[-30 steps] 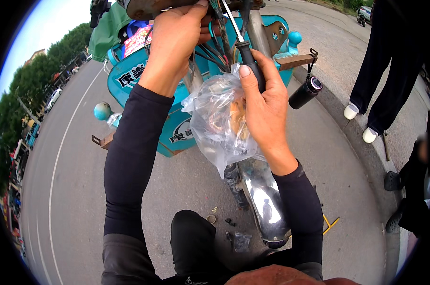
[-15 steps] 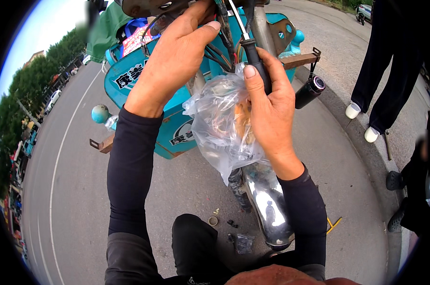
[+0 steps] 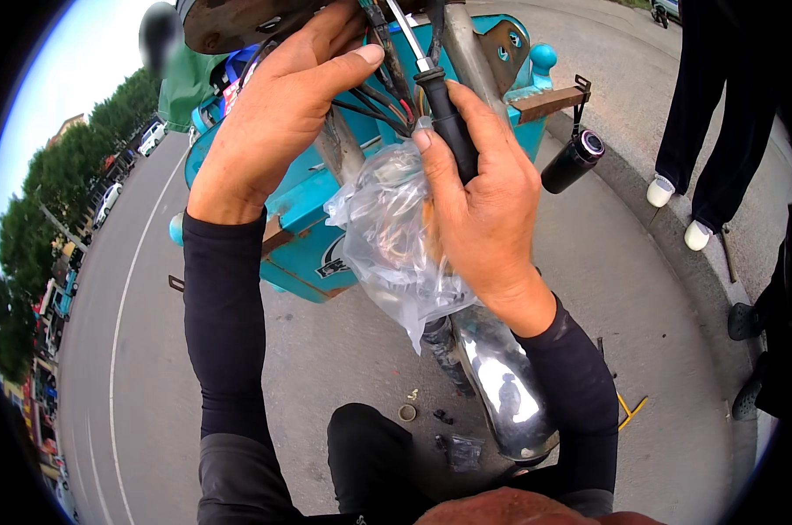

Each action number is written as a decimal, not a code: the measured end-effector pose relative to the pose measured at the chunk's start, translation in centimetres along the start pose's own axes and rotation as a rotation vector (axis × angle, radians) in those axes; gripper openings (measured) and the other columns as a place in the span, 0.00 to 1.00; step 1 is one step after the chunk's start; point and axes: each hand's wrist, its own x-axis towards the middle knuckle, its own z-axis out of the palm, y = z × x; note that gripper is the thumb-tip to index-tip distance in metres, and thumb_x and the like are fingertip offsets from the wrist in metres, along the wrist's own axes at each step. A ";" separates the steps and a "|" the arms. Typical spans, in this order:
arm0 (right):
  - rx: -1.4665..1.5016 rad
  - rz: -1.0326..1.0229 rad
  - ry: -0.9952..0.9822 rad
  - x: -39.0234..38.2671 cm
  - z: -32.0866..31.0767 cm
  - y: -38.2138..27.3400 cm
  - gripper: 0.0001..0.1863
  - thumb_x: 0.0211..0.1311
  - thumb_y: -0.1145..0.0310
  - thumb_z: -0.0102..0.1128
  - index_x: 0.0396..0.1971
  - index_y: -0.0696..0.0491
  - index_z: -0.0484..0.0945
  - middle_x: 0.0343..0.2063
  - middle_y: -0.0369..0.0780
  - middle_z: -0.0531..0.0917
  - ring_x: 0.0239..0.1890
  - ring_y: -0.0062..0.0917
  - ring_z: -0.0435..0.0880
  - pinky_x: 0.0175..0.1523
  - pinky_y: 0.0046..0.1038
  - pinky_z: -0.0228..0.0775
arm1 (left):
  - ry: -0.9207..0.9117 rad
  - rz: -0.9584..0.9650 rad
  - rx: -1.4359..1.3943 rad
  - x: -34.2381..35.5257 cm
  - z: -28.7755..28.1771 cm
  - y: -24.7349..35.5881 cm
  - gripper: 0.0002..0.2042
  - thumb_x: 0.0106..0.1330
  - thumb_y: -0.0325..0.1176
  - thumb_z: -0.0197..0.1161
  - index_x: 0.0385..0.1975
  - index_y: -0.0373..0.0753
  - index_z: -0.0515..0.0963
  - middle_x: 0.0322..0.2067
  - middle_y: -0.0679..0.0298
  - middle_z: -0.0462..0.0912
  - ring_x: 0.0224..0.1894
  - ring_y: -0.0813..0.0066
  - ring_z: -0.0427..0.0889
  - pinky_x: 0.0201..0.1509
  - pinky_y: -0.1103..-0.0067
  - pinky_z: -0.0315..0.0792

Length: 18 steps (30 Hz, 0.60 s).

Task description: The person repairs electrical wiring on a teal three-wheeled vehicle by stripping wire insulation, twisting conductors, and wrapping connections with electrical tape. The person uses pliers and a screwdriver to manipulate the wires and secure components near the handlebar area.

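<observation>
My right hand (image 3: 492, 206) is closed around the black handle of a screwdriver (image 3: 451, 122), its metal shaft pointing up toward the top edge. A clear plastic bag (image 3: 387, 249) hangs against the right thumb, with orange and brown wires showing through it. My left hand (image 3: 269, 118) reaches up under a rusty dark metal part (image 3: 238, 24); its thumb sticks out to the right, and the other fingertips are hidden. Between the hands runs a bundle of wires (image 3: 392, 66), some taped black, beside a worn metal tube (image 3: 475, 57).
A turquoise vehicle body (image 3: 304, 262) lies behind the hands. Below the bag is a chrome mudguard (image 3: 505, 385). A black cylinder (image 3: 574, 162) hangs from a rusty bracket (image 3: 549, 103). On the road lie a tape roll (image 3: 406, 412) and small parts. People stand at the right by the kerb.
The view has shifted slightly. Both hands appear a little farther left, the screwdriver still in the right one, and more of the rusty part shows at the top.
</observation>
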 end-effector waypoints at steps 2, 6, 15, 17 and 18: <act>0.095 0.029 -0.013 0.4 -0.3 0.9 0.21 0.63 0.69 0.66 0.54 0.59 0.77 0.35 0.46 0.82 0.32 0.39 0.84 0.35 0.34 0.75 | 0.061 0.025 0.100 0.6 0.7 -1.2 0.31 0.70 0.27 0.53 0.72 0.27 0.54 0.70 0.52 0.62 0.71 0.67 0.61 0.74 0.73 0.54; 0.063 -0.005 -0.040 1.6 -1.7 2.4 0.22 0.62 0.70 0.67 0.55 0.58 0.77 0.33 0.44 0.81 0.30 0.39 0.84 0.33 0.34 0.75 | 0.242 0.046 0.339 1.3 1.2 -3.3 0.35 0.67 0.38 0.62 0.70 0.27 0.60 0.63 0.46 0.73 0.63 0.62 0.75 0.70 0.70 0.65; -0.031 -0.141 -0.038 3.2 -3.9 6.5 0.24 0.60 0.75 0.68 0.57 0.63 0.76 0.32 0.46 0.81 0.28 0.33 0.82 0.33 0.31 0.74 | 0.107 0.010 0.231 4.8 2.9 -4.6 0.32 0.65 0.28 0.57 0.69 0.27 0.60 0.62 0.48 0.72 0.60 0.63 0.79 0.61 0.74 0.74; 0.092 -0.085 -0.060 3.5 -4.4 7.6 0.23 0.61 0.75 0.67 0.56 0.64 0.77 0.32 0.47 0.81 0.28 0.33 0.81 0.34 0.31 0.73 | 0.122 0.028 0.242 5.4 3.5 -5.3 0.32 0.62 0.28 0.58 0.68 0.25 0.61 0.61 0.47 0.73 0.60 0.63 0.79 0.63 0.72 0.72; 0.154 -0.058 -0.073 3.7 -4.6 8.2 0.22 0.61 0.75 0.66 0.56 0.64 0.77 0.32 0.47 0.81 0.28 0.34 0.81 0.34 0.31 0.73 | 0.178 0.025 0.249 5.7 4.0 -5.7 0.34 0.59 0.27 0.59 0.67 0.23 0.61 0.60 0.46 0.74 0.60 0.62 0.79 0.67 0.71 0.70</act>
